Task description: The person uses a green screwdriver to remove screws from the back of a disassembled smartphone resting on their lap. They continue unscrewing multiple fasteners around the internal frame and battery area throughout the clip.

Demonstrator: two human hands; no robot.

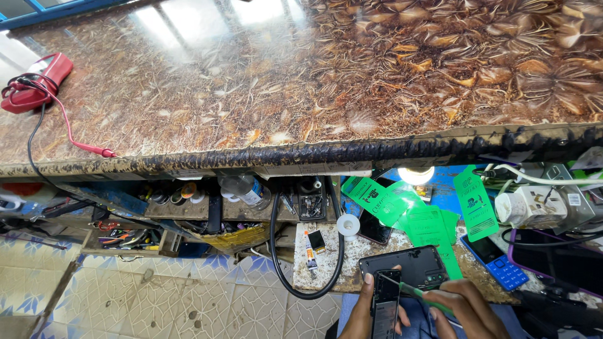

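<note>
- Phone (385,307): dark, slim, upright at the bottom edge of the view, low in front of the bench (326,267), its face turned up towards the head camera for access.
- Left hand (361,314): clasps the phone from the side, steadying it.
- Right hand (468,307): pinches a green tool (422,297), tip laid against the phone's right edge.
- Opened handset (405,267): lies just behind on the bench.
- Green tags (427,216), blue keypad phone (496,260), solder spool (348,225): spread within reach.
- Red meter (34,81): far off on the counter (301,81).
</note>
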